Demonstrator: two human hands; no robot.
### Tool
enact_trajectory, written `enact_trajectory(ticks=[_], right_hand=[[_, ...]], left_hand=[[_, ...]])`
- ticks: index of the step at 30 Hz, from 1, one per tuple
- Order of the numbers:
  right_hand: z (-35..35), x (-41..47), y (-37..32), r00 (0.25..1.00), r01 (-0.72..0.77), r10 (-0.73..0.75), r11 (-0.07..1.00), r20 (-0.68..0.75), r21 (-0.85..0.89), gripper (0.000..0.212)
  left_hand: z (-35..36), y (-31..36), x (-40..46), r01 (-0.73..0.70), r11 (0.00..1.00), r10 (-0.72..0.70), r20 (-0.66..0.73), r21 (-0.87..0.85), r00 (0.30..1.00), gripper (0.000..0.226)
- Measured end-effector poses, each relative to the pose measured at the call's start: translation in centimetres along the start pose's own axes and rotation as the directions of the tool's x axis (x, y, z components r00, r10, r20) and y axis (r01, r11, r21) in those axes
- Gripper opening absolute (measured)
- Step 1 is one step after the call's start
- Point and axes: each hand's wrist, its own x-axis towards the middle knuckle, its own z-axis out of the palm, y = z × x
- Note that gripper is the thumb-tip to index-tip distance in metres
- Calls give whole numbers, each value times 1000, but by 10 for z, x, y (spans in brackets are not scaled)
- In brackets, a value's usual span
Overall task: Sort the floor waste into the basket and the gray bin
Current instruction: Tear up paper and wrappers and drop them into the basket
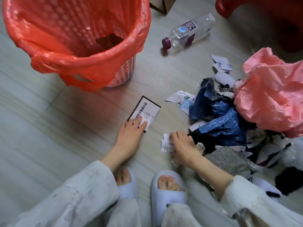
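A white basket (126,71) lined with an orange bag stands at the upper left with something dark at its bottom. A white card with a black border (147,110) lies flat on the floor in front of it. My left hand (131,133) lies on the card's near end with straight fingers. My right hand (182,145) curls its fingers round torn white paper scraps (165,145) at the edge of the waste pile. The pile at the right holds blue plastic bags (221,115), a pink bag (270,95) and paper bits. No gray bin shows.
A clear plastic bottle with a purple cap (188,31) lies on the floor at the upper middle. A red stool (262,7) stands at the top right, a brown paper bag (164,4) at the top. My feet in white slippers (168,194) are close below my hands.
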Motion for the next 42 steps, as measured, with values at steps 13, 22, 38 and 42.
enact_trajectory(ticks=[13,22,38,42], right_hand=[[-28,21,-8,957,-121,246,824,-156,554,20],[-51,13,-16,937,-109,328,607,-123,787,16],[-212,-25,-38,772,275,468,364,-430,890,23],[-256,-23,-60,794,389,415,215,-445,896,25]], left_hand=[[-28,-28,23,61,998,-61,11,-6,998,104],[-25,-24,11,95,995,-95,-2,-30,995,36],[-192,-6,-59,-185,915,-139,-712,-358,688,29],[-235,-25,-69,-180,850,-347,-783,-495,516,21]])
